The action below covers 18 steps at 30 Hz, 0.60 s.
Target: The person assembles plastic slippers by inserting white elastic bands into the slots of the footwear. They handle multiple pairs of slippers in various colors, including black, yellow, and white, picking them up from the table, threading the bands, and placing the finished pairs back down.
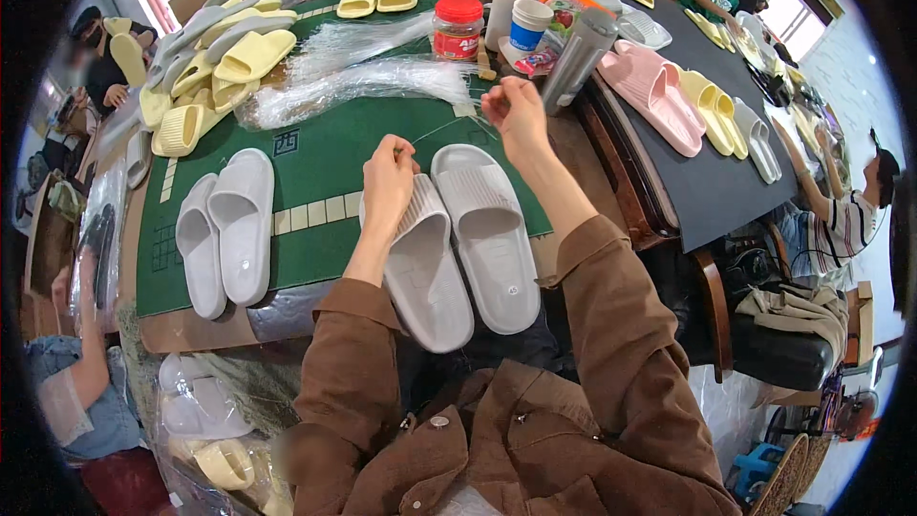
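A pair of light grey slide slippers lies before me at the near edge of the green table mat: the left slipper and the right slipper, toes pointing away. My left hand is closed over the left slipper's strap, its fingertips pinching a thin clear plastic strand. This strand stretches up to the right, toward my right hand. That hand is raised beyond the right slipper, thumb and fingers pinched together on the strand's other part. Whether the strand passes through the slippers is hidden.
Another grey pair lies left on the green mat. Bundles of clear strands, a red-lidded jar, a paper cup and a grey flask stand beyond. Yellow and grey slippers are heaped back left. Co-workers sit around.
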Available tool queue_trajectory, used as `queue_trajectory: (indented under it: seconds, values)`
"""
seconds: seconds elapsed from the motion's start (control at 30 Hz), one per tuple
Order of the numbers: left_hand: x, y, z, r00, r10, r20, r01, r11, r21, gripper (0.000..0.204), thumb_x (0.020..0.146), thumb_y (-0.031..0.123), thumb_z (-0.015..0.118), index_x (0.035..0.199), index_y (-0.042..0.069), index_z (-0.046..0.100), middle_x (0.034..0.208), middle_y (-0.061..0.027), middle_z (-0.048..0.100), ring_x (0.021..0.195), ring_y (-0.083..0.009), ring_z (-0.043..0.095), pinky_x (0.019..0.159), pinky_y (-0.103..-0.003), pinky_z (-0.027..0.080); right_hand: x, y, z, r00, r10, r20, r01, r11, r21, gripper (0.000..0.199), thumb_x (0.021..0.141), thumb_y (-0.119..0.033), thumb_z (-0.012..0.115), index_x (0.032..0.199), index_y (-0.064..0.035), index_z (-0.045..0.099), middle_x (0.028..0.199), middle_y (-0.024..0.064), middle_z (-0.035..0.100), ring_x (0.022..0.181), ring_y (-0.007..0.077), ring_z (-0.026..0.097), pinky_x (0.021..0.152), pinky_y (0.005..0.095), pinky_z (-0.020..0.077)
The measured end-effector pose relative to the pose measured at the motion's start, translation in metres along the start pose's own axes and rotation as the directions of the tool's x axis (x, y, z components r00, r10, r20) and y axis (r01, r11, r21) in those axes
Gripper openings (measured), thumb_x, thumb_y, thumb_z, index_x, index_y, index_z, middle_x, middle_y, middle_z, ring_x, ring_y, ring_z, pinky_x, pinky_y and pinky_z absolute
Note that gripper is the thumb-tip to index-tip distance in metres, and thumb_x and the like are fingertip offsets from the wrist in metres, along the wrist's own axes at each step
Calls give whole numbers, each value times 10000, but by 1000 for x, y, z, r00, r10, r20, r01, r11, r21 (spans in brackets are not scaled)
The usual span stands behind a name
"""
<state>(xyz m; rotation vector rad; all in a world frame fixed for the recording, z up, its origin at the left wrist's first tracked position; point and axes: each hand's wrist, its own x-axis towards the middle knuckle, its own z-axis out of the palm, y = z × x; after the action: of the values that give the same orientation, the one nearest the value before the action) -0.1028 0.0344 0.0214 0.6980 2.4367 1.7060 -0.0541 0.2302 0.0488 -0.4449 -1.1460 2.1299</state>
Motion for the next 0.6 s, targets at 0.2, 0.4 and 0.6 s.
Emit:
queue_trajectory:
  seconds: [0.2, 0.4, 0.6]
  values:
    - [-4, -8, 1, 981, 178, -73, -177, 984, 21, 110, 885, 27, 531, 943, -8, 618, 843, -142, 634, 746, -237, 626, 688, -349, 489, 5, -40, -22, 981, -183, -70, 192, 966, 173, 85, 979, -131, 508, 982, -47, 499, 778, 72, 564, 703, 200, 604, 636, 319, 563]
    - [-5, 4, -2, 948, 277, -159, -287, 957, -44, 168, 877, 2, 537, 1004, 21, 645, 1005, -132, 606, 824, -234, 613, 692, -337, 501, -6, -100, -66, 905, -372, -206, 387, 921, 37, 108, 993, -171, 490, 1022, -70, 511, 735, 30, 506, 641, 147, 524, 589, 297, 494]
    - [-39, 52, -22, 807, 555, -203, -552, 830, 78, 240, 860, -74, 524, 1045, 33, 635, 1083, -122, 556, 863, -218, 591, 669, -309, 489, -36, -168, -103, 620, -764, -179, 610, 613, -502, 125, 1004, -142, 442, 1023, -48, 522, 839, 9, 494, 745, 91, 448, 682, 242, 381]
